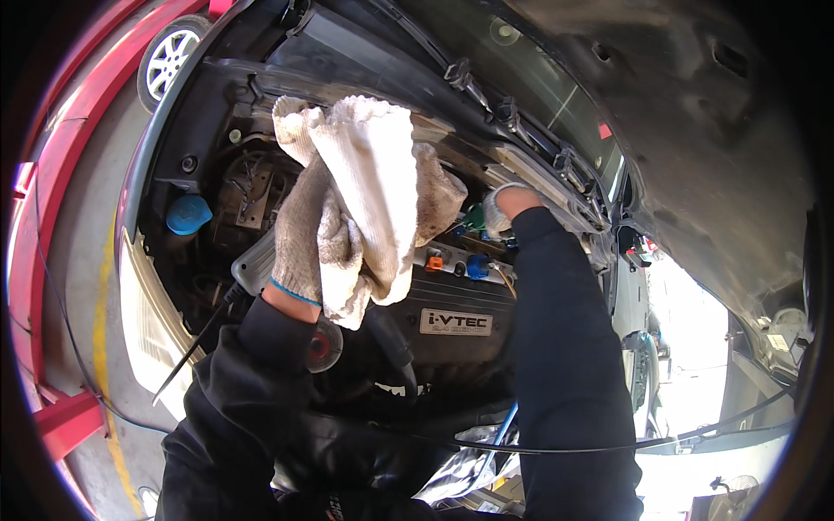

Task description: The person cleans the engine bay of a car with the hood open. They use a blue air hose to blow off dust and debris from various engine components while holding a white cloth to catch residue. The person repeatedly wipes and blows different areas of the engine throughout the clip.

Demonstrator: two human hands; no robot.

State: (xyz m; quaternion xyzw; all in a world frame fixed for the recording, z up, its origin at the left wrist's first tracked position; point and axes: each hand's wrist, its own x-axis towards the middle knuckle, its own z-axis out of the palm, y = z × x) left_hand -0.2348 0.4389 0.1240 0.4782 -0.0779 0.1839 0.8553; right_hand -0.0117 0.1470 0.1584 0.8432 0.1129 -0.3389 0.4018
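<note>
My left hand [300, 234], in a dirty knit work glove with a blue cuff edge, is closed on a bunched white ribbed rag [373, 182] over the engine bay. A browner, stained piece of cloth [437, 195] shows behind the rag's right side. Farther right, my right hand [502, 210], in a pale glove, reaches down at the rear of the engine. Beside it is a small green object [473, 219]; whether the hand touches it, I cannot tell. The right fingers are mostly hidden. Below the rag lies the dark plastic engine cover [460, 300].
Orange and blue connectors [478, 266] sit along the cover's rear edge. At the left are a blue cap [188, 214] and a headlight [155, 321]. The raised hood [695, 130] overhangs the right. A dark cable [556, 450] crosses low in front. A red lift frame [65, 174] stands left.
</note>
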